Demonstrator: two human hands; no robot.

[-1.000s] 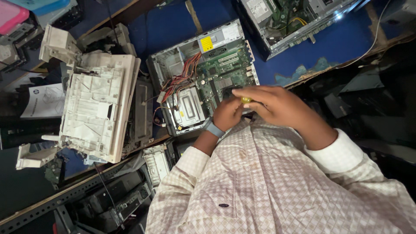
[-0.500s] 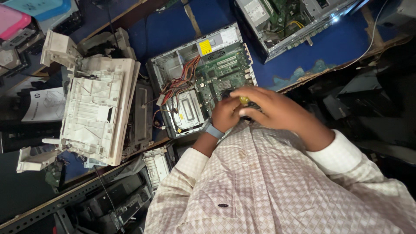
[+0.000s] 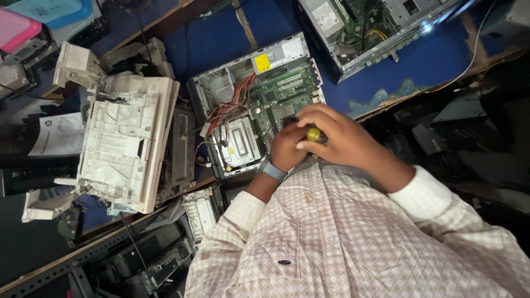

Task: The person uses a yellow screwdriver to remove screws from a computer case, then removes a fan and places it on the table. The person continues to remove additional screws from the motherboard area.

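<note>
An open desktop computer case (image 3: 221, 88) lies on the blue bench, its green motherboard (image 3: 287, 91), silver drive (image 3: 238, 142) and red-orange wires (image 3: 232, 105) exposed. My right hand (image 3: 342, 140) grips a screwdriver with a yellow handle (image 3: 313, 134), held upright over the motherboard's near edge. My left hand (image 3: 287, 148), a grey band on its wrist, is curled beside the screwdriver at the case's near edge; what it grips is hidden.
A dismantled off-white printer (image 3: 124, 143) lies left of the case. A second open computer case (image 3: 375, 27) sits at the top right. Paper sheet (image 3: 58, 135), pink and blue bins (image 3: 33, 16) and dark hardware parts (image 3: 160, 259) crowd the left and lower left.
The view has shifted a little. Both hands stay together on the screwdriver over the motherboard, with only slight movement.
</note>
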